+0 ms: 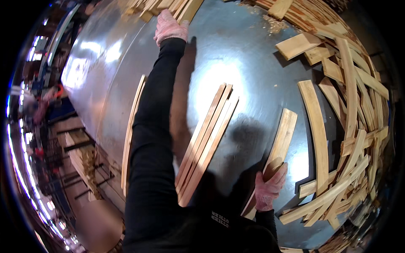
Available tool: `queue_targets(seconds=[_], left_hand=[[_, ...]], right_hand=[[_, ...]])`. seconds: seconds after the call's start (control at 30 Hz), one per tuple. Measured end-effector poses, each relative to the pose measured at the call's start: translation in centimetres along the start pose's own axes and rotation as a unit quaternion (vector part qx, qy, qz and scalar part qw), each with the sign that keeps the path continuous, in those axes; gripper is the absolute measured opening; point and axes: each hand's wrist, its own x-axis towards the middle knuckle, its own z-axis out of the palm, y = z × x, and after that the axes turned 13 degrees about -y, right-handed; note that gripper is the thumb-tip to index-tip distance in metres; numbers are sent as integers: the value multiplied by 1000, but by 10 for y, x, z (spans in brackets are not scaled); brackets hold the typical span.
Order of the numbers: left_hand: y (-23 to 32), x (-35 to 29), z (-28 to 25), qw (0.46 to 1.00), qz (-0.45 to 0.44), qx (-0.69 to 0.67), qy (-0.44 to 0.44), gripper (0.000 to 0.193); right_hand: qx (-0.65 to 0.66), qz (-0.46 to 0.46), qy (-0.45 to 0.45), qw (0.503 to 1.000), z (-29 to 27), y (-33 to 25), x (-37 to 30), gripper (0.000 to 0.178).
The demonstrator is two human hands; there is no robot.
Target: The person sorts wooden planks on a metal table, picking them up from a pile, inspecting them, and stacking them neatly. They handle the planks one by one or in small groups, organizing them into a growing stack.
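Observation:
My left arm, in a black sleeve, stretches far across the metal table. My left hand (171, 27), in a pinkish knit glove, is closed at the near end of a bundle of wooden strips (190, 10); its fingertips are partly hidden. Close to my body, my right hand (270, 189), gloved alike, grips a flat wooden board (282, 137) with thumb and fingers on its two edges. Between my arms several narrow wooden strips (206, 143) lie side by side, slanting away. A single thin strip (134, 130) lies left of my left forearm.
A tangled heap of wooden pieces (354, 109) covers the table's right side, with a longer board (315, 130) at its edge. More stacked strips (312, 14) and wood chips (274, 25) lie far right. Beyond the metal table's (105, 80) left edge stands a wood stack (82, 158).

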Motion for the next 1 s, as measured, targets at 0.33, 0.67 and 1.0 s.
queue_targets(seconds=[0.33,0.67,1.0], left_hand=[[-209,-367,-225,853,-242,175,-427,109],[-281,-410,-238,893,-229,31,-386,63],[-330,-409,-225,903,-111,-61,-410,78]], right_hand=[[507,-90,-240,823,-96,19,-4,81],[-188,-730,1,657,-148,-247,23,59],[-149,-737,-30,659,78,-385,-33,6]])
